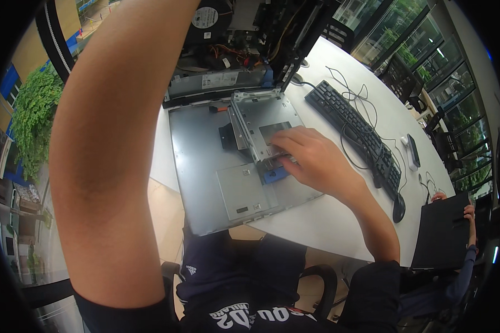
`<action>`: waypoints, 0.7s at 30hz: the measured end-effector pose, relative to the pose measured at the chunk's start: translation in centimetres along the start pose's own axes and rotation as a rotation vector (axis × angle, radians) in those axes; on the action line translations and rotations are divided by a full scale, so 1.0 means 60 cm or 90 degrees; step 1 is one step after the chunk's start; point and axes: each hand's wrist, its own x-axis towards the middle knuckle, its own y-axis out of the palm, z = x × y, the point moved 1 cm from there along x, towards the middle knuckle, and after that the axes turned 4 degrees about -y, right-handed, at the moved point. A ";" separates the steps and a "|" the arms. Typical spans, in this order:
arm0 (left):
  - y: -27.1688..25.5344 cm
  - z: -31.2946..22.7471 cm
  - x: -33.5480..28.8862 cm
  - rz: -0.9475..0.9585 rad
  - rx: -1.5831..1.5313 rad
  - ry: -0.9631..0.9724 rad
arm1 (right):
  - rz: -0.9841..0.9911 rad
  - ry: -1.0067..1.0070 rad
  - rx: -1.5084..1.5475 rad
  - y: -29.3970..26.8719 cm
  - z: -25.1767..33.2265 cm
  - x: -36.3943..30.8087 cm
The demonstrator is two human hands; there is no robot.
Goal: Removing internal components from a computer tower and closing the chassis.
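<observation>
My right hand (pixel 316 161) is closed on the near edge of a silver metal drive cage (pixel 247 105), fingers on top and thumb below. A blue plastic piece (pixel 275 175) shows beneath the thumb. The cage sits tilted over a flat metal side panel (pixel 197 183). At its left side is a black plastic part (pixel 226 137), with an orange-red cable end (pixel 218 109) farther back. Behind them stands an opened desktop computer case (pixel 222 80), its fan (pixel 208 21) and loose wires exposed. My left arm (pixel 114 150) reaches up past the top edge, so the left hand is out of sight.
A black keyboard (pixel 361 130) with tangled cables lies on the white table (pixel 328 219) to the right. Nearer are a black mouse (pixel 399 208) and a small white-and-black device (pixel 411 152). At far right another person's hand (pixel 469 213) holds a black panel (pixel 441 236).
</observation>
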 end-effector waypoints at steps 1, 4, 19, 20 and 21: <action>0.002 0.004 0.001 0.002 0.008 0.001 | 0.018 0.006 0.003 0.007 0.002 0.003; 0.002 0.005 0.001 0.004 0.013 0.012 | 0.081 0.029 -0.009 0.011 0.003 0.015; -0.002 0.008 0.005 0.026 0.029 0.048 | 0.122 0.064 0.116 0.009 -0.011 0.033; -0.003 0.008 0.005 0.027 0.030 0.052 | 0.117 0.057 0.113 0.008 -0.011 0.034; -0.004 0.009 0.006 0.029 0.029 0.055 | 0.118 0.059 0.114 0.008 -0.010 0.034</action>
